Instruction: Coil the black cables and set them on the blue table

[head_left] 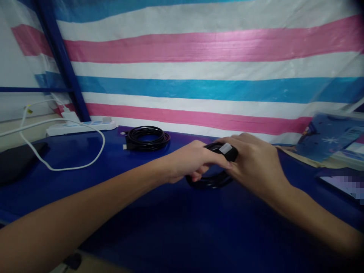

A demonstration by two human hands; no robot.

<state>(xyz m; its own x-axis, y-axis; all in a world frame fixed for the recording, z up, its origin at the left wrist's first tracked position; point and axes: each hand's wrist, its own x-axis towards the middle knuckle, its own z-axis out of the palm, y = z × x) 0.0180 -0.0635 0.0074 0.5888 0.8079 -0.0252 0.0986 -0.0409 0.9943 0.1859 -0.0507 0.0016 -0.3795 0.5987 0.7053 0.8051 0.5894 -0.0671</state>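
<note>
Both of my hands are closed on a coiled black cable (212,181) just above the blue tabletop. My left hand (193,159) grips the coil from the left, its thumb stretched across toward the other hand. On the right side, my right hand (254,159) wraps over the coil, with most of its fingers hidden behind it. Between the hands shows a black block with a pale label (226,148), part of the bundle. Farther back and left lies a second coiled black cable (148,138), a metal-tipped plug sticking out on its left.
A white power strip (82,127) with a plugged-in charger stands at the back left, and its white cord (99,151) loops over the table. A dark flat object (21,161) lies far left. To the right are a phone (342,185) and a blue patterned packet (327,138). Striped sheeting hangs behind.
</note>
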